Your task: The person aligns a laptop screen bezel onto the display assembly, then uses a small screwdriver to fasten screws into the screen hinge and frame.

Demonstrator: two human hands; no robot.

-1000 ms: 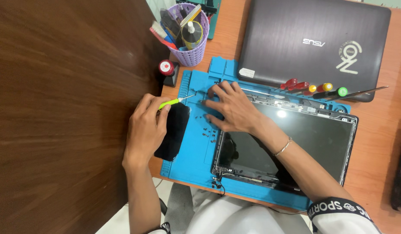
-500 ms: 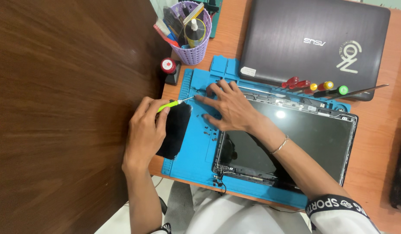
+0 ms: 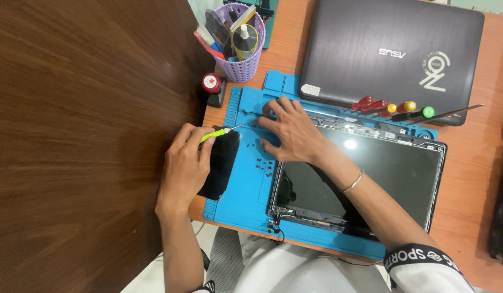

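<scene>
Dark panel: a large dark brown wooden panel (image 3: 72, 135) fills the view from 7 to 11 o'clock.
Left hand: the left hand (image 3: 185, 165), at about 8 o'clock from the picture's middle, is curled shut around a slim green-handled screwdriver (image 3: 214, 133), whose thin metal tip points toward 3 o'clock.
Phone: a flat black slab, probably a phone (image 3: 220, 165), lies partly under that hand on the left edge of the mat.
Mat: a blue rubber work mat (image 3: 246, 184) carries small dark screws scattered near its middle.
Pen cup: a purple perforated plastic cup of tools (image 3: 241, 57) stands at 12 o'clock from the left hand.
Right hand: the right hand (image 3: 292, 133) lies flat, fingers spread wide, gripping nothing, fingertips near the screwdriver tip.
Screen: a bare black laptop display panel (image 3: 365, 179) lies on the mat at 4 o'clock from that hand.
Laptop: a closed dark grey laptop (image 3: 392, 49) sits at 1 o'clock, with red, yellow and green screwdrivers (image 3: 392, 107) along its near edge.
</scene>
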